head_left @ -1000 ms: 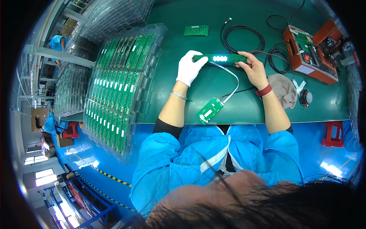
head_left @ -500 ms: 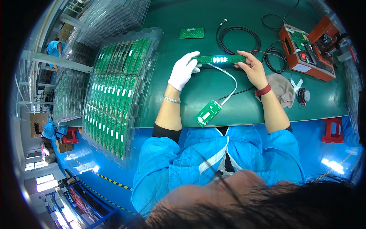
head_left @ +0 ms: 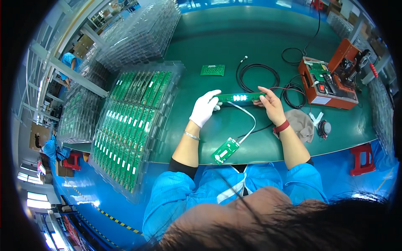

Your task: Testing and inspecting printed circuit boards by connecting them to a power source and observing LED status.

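Observation:
A long, narrow green circuit board (head_left: pixel 251 97) is held level above the table, its middle digits glowing white. My left hand (head_left: pixel 204 109), in a white glove, grips its left end. The bare right hand (head_left: pixel 272 105), with a dark red band at the wrist, pinches its right end. From the board a white ribbon cable (head_left: pixel 252 121) runs down to a smaller green circuit board (head_left: pixel 226 150) lying near the table's front edge. A dark cable (head_left: pixel 260 129) also leads off from near that smaller board toward the right.
Left of my arms, a clear plastic tray (head_left: pixel 164 115) holds rows of green boards, with stacked trays (head_left: pixel 138 37) behind. Another green board (head_left: pixel 212 70) lies farther back. At right are coiled black cables (head_left: pixel 258 67), an orange test fixture (head_left: pixel 331 100), a beige cloth (head_left: pixel 300 125) and a small round speaker (head_left: pixel 323 127).
The view has tilted, so the table and hands sit lower in the picture. Both hands keep their hold on the lit board, which stays lit.

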Demonstrator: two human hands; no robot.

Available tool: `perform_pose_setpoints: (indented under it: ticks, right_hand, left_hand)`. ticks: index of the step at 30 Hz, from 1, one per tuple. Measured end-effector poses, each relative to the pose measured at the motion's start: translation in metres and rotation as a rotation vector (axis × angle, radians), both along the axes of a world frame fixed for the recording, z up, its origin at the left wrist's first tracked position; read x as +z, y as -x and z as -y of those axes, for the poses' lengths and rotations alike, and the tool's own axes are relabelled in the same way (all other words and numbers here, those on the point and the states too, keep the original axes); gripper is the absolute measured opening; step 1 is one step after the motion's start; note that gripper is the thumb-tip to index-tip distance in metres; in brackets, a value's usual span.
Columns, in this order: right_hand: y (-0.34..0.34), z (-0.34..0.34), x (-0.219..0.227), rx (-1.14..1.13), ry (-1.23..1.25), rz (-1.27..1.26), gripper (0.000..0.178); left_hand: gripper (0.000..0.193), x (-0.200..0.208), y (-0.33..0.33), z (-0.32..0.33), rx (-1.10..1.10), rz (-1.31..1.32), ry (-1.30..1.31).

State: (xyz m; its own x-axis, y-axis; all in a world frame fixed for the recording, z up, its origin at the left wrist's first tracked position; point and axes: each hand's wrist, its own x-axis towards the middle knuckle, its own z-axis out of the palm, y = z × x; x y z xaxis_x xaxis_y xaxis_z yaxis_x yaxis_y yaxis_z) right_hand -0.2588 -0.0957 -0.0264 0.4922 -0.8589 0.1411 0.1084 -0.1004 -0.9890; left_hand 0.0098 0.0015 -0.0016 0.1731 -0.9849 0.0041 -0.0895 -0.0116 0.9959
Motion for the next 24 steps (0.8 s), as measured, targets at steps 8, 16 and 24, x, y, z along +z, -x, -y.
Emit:
perform_pose_setpoints:
  ticks: [8, 16, 24]
  right_hand:
    - [-0.0009, 0.0035, -0.0017, -0.054, -0.085, 0.056, 0.033]
    - [-0.0008, 0.0049, -0.0047, -0.036, -0.094, 0.042, 0.028]
    - [-0.0017, 0.0053, -0.0047, -0.052, -0.076, 0.014, 0.026]
  left_hand:
    - [0.034, -0.0024, -0.0004, 0.0016, 0.018, -0.003, 0.020]
    - [0.033, -0.0070, -0.0034, 0.0034, 0.023, 0.002, 0.034]
    - [0.033, -0.0053, -0.0032, 0.0041, 0.019, 0.013, 0.035]
